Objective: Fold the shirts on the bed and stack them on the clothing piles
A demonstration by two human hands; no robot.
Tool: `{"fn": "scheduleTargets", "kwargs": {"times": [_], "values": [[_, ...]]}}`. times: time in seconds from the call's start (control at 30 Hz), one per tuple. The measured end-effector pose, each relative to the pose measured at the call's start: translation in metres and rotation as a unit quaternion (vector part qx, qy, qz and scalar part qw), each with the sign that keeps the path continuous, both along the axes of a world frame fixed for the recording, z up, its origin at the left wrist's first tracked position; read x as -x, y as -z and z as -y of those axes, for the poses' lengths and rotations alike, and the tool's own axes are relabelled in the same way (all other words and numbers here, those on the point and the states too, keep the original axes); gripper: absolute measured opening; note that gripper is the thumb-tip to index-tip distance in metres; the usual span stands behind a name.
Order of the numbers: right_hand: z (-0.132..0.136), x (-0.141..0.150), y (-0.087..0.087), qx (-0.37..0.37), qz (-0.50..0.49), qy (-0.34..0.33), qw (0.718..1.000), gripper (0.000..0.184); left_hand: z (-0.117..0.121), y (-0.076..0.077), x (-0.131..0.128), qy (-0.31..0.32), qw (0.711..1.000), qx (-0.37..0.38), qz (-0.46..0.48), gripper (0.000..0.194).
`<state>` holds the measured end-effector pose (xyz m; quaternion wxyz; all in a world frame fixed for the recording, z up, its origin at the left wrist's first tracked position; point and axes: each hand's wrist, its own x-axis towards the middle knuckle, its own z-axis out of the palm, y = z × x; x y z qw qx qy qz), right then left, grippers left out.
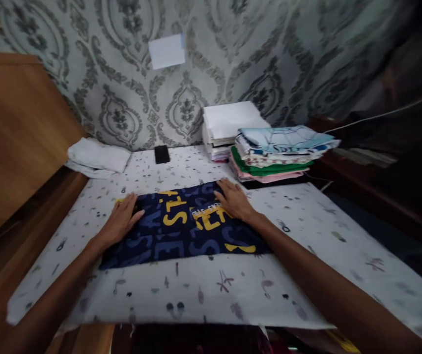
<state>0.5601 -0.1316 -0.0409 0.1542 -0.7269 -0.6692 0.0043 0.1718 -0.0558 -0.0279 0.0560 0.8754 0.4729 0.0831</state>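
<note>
A folded navy cloth (181, 243) with yellow and blue lettering, perhaps a garment, lies flat in front of me on the table's white printed cover (203, 295). My left hand (122, 216) rests palm down on its left end, fingers stretched out near the far corner. On the right part of the cloth lies my right hand (235, 200), also flat, with its fingertips at the far edge. Neither hand grips the fabric. The cloth beneath both palms is hidden.
Behind on the right stand a stack of folded colourful cloths (273, 164) and a pile of white ones (233, 120). A dark flat object (161, 154) lies near the wallpapered wall. Folded whitish fabric (98, 156) sits back left, beside a wooden panel (19, 132).
</note>
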Motion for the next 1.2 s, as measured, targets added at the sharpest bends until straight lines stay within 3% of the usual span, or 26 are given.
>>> {"fn": "scheduleTargets", "kwargs": {"times": [0.13, 0.3, 0.5, 0.8, 0.9, 0.97, 1.1, 1.2], "values": [[0.008, 0.022, -0.008, -0.041, 0.010, -0.090, 0.995, 0.054, 0.049, -0.010, -0.004, 0.089, 0.996, 0.004, 0.012, 0.056], [0.029, 0.072, -0.007, -0.018, 0.026, -0.198, 0.980, 0.061, 0.096, 0.001, -0.022, 0.168, 0.984, -0.063, -0.012, 0.065], [0.036, 0.090, 0.010, -0.010, 0.062, -0.207, 0.976, 0.062, 0.105, 0.007, -0.011, 0.121, 0.990, -0.067, -0.034, 0.072], [0.035, 0.086, 0.013, -0.019, 0.059, -0.204, 0.977, 0.060, 0.108, 0.012, 0.037, 0.053, 0.997, -0.039, -0.039, 0.071], [0.039, 0.094, 0.003, -0.057, 0.046, -0.203, 0.976, 0.052, 0.093, 0.008, 0.054, 0.013, 0.999, -0.003, 0.029, 0.064], [0.045, 0.112, -0.010, -0.083, 0.037, -0.226, 0.970, 0.043, 0.068, 0.000, 0.064, -0.019, 0.995, 0.013, 0.095, 0.059], [0.061, 0.185, -0.039, -0.022, 0.002, -0.361, 0.932, 0.018, -0.009, -0.019, 0.068, -0.094, 0.983, 0.043, 0.153, 0.049], [0.068, 0.244, -0.049, 0.029, 0.006, -0.428, 0.903, 0.018, -0.060, -0.027, 0.061, -0.143, 0.978, 0.075, 0.130, 0.034]]}}
